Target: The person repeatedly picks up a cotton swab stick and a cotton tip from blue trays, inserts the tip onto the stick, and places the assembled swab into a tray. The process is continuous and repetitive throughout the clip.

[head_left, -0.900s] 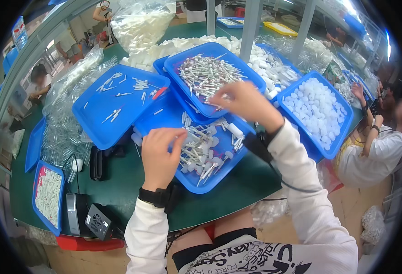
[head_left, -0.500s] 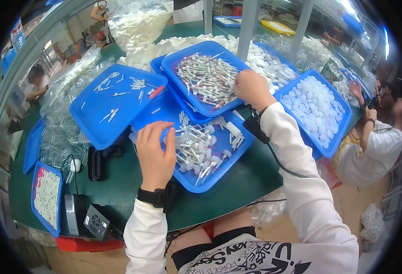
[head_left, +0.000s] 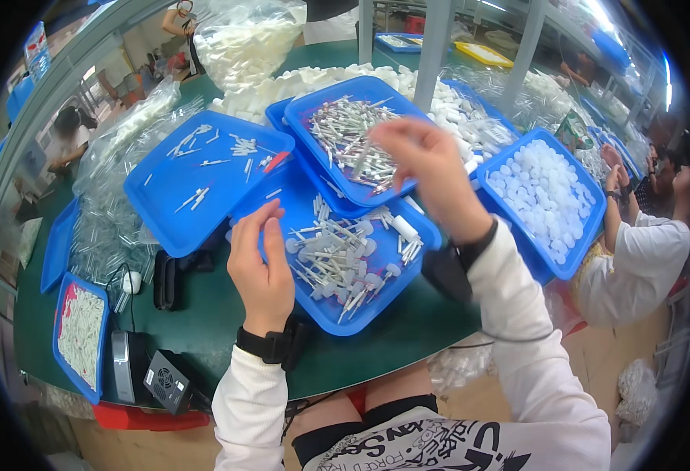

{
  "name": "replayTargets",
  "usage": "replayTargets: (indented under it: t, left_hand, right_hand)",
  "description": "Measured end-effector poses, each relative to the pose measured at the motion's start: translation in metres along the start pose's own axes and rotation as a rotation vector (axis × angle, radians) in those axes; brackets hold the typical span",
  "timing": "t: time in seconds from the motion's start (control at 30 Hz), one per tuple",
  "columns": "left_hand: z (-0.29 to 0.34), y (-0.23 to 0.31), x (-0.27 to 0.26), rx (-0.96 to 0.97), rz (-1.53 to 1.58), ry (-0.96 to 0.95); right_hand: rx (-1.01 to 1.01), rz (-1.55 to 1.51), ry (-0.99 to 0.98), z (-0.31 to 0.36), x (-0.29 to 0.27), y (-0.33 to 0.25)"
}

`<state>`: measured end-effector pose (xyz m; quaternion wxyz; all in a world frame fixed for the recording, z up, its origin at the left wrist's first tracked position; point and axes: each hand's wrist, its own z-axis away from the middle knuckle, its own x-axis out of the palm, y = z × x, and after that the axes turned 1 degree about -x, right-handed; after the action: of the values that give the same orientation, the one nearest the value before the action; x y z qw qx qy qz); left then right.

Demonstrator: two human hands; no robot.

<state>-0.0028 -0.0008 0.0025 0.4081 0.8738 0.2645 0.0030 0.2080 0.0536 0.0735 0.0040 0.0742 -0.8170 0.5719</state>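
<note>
The right hand (head_left: 431,169) was positioned over the upper blue tray (head_left: 398,100), above heaped thin sticks (head_left: 341,133); its fingers were bent and blurred, and whether a stick was gripped could not be told. The left hand (head_left: 262,271) was held partly open, thumb set apart from the fingers, with no item visible in it. Just right of the left hand, mixed sticks and round white caps (head_left: 337,259) were contained in the lower blue tray (head_left: 343,323)
</note>
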Motion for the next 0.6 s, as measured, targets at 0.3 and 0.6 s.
replayTargets:
  t: [0.3, 0.6]
  left_hand:
    - [0.002, 0.012, -0.002, -0.190, 0.240, -0.345]
    - [0.003, -0.003, 0.003, -0.054, 0.180, -0.204]
  right_hand:
    - [0.304, -0.121, -0.314, 0.029, 0.037, 0.029]
    - [0.146, -0.050, -0.301, 0.038, 0.027, 0.045]
